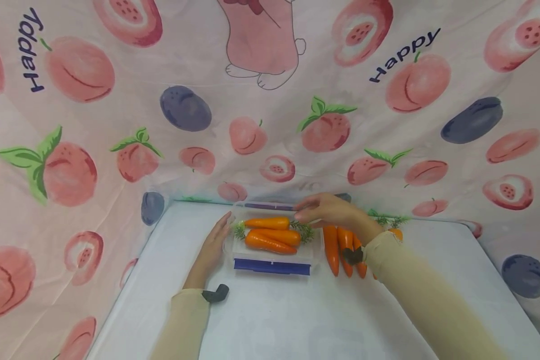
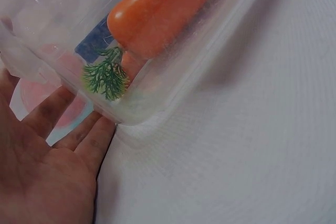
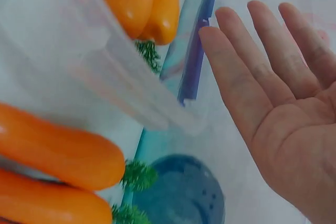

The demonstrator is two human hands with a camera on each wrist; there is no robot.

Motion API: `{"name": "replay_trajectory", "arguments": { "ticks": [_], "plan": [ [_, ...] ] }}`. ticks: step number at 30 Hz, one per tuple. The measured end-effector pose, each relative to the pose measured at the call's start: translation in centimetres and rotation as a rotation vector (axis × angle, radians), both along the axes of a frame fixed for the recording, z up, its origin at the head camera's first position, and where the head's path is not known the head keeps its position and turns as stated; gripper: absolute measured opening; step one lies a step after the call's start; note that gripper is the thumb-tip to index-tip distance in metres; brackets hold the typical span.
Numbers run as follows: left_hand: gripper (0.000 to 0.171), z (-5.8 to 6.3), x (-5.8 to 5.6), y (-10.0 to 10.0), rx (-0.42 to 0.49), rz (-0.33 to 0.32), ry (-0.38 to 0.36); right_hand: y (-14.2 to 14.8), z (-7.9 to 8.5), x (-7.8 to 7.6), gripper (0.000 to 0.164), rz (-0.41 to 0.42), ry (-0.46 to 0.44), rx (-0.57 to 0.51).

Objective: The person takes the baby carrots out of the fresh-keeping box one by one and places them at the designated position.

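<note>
A clear plastic box [image 1: 315, 252] with blue latches [image 1: 272, 267] stands near the back of the table. Inside lie 3 orange carrots with green tops, such as the front carrot [image 1: 270, 242]. My left hand [image 1: 212, 245] is at the box's left side; in the left wrist view its straight fingers [image 2: 94, 142] touch the outer wall. Above the box's back right corner hovers my right hand [image 1: 330, 212], its fingers extended and nothing in them. The right wrist view shows the palm [image 3: 294, 140] beside the box's far blue latch [image 3: 195, 51].
More carrots [image 1: 332, 252] lie side by side on the table, just right of the box and partly behind my right forearm. A white cover lies over the table [image 1: 270, 320]. A fruit-printed cloth [image 1: 261, 135] hangs behind it.
</note>
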State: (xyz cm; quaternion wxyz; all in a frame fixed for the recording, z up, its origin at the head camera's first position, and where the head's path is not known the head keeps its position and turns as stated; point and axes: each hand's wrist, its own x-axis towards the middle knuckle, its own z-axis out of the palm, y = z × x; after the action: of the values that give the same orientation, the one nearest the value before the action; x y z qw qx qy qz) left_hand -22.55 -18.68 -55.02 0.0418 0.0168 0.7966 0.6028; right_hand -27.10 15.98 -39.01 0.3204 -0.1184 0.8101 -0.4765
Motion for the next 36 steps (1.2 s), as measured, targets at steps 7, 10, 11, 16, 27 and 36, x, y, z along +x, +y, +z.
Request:
{"name": "replay_trajectory", "arguments": {
  "ticks": [7,10,11,16,27,36],
  "plan": [
    [0.046,0.1,0.1,0.0,0.002,-0.004,0.009,-2.8,-0.4,-0.6,0.05,0.059,-0.03,-0.013],
    [0.045,0.1,0.2,-0.1,0.001,-0.002,0.014,-4.0,-0.7,-0.9,0.056,0.078,-0.034,0.015],
    [0.045,0.1,0.2,-0.1,0.002,-0.003,0.019,-4.3,-0.9,-1.0,0.058,0.086,-0.034,0.024],
    [0.045,0.1,0.3,0.0,-0.012,0.0,0.026,-6.0,-1.8,-1.5,0.064,0.11,-0.02,0.097],
    [0.054,-0.2,0.1,-0.2,-0.006,-0.01,0.045,-8.5,-3.8,-2.3,0.047,0.174,0.015,0.223],
    [0.053,-0.2,0.0,-0.2,0.013,-0.016,0.065,-9.8,-5.2,-2.9,0.055,0.247,-0.089,0.304]
  ]
}}
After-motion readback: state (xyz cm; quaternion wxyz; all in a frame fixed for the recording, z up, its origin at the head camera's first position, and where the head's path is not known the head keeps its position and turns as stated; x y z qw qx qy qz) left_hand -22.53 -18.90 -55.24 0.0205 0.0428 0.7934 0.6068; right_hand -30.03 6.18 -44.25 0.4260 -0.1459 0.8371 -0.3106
